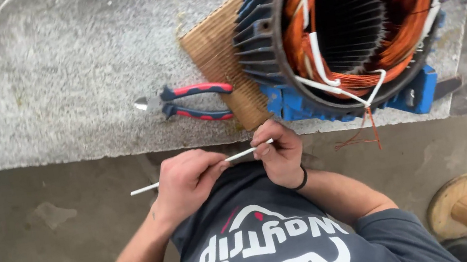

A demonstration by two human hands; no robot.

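Stone bench [80,81]; sleeve [202,169] middle hidden under left hand [188,179] fingers, seemingly.

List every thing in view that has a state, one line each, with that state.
left hand: pinching the white sleeve
right hand: pinching the sleeve's other end
white sleeve: straight, held level between both hands
pliers: lying on the bench, untouched
motor stator: on its side, copper windings exposed, white sleeves sticking out
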